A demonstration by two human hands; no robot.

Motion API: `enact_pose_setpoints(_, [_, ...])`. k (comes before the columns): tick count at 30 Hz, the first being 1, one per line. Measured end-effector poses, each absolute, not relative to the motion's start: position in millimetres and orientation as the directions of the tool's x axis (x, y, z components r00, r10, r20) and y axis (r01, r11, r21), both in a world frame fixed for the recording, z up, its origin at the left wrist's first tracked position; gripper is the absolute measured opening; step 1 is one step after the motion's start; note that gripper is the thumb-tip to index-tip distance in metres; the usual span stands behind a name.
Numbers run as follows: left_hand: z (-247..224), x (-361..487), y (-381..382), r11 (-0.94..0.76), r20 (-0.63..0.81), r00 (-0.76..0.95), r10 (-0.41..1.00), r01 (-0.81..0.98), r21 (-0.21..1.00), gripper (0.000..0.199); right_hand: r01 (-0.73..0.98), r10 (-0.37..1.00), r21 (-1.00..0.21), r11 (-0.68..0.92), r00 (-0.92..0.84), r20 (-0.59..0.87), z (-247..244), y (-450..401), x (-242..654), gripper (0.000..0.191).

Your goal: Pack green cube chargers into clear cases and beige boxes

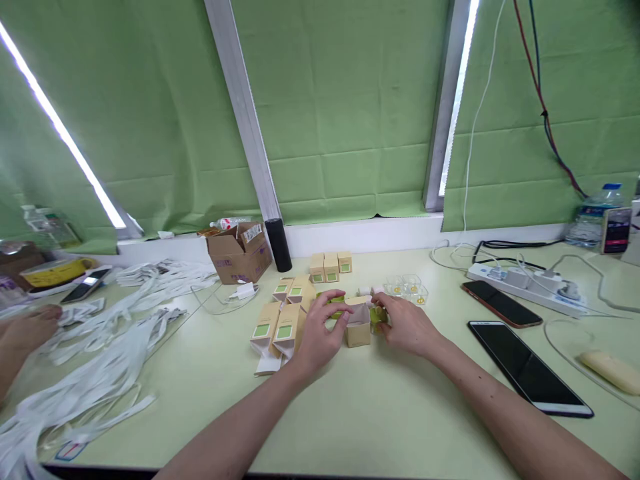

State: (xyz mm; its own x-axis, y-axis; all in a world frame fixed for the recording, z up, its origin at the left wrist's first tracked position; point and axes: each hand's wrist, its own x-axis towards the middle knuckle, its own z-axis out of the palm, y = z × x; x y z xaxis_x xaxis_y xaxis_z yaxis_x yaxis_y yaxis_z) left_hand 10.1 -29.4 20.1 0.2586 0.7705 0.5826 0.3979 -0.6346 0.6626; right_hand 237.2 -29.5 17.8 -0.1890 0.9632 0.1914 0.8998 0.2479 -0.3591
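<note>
A small cardboard box (359,335) with its top open stands between my hands. My left hand (323,337) is at the box's left side, fingers curved and apart, its thumb tip close to the rim; whether it touches I cannot tell. Behind those fingers a bit of something green (338,308) shows. At the box's right side, my right hand (407,325) has its fingers closed on a small yellow-green translucent piece (378,319). Several cardboard boxes with green labels (289,331) lie to the left of my left hand.
Three small boxes (331,267) stand farther back. Clear plastic cups (411,287) are behind my right hand. Rightward lie two phones (527,367) and a power strip (525,287). White straps (95,373), a carton (240,255) and another person's hand (37,327) are leftward.
</note>
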Motion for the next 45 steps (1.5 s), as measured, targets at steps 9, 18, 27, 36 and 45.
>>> enact_pose_setpoints(9, [6.3,14.5,-22.9,-0.484,0.456,0.165,0.875,0.348,0.803,0.033,0.897,0.963,-0.377,0.233,-0.156,0.222,16.9,-27.4,238.4,0.036])
enact_pose_setpoints(18, [13.1,13.4,-26.4,-0.437,0.405,0.173,0.898,0.233,0.869,0.043,0.616,0.892,-0.712,0.339,0.031,0.451,18.9,-20.1,251.9,0.022])
enact_pose_setpoints(27, [12.2,12.7,-24.9,-0.427,0.398,0.170,0.902,0.202,0.881,0.046,-0.129,0.868,-0.860,0.494,0.140,0.477,24.4,-27.5,238.0,0.048])
enact_pose_setpoints(36, [10.3,13.7,-23.0,-0.431,0.403,0.185,0.896,0.157,0.888,0.047,-0.187,0.893,-0.878,0.441,-0.006,0.450,17.9,-41.6,210.5,0.051])
enact_pose_setpoints(45, [10.9,12.7,-23.7,-0.389,0.359,0.173,0.917,0.191,0.901,0.054,0.055,0.898,-0.897,0.439,0.006,0.440,13.5,-32.1,226.0,0.052])
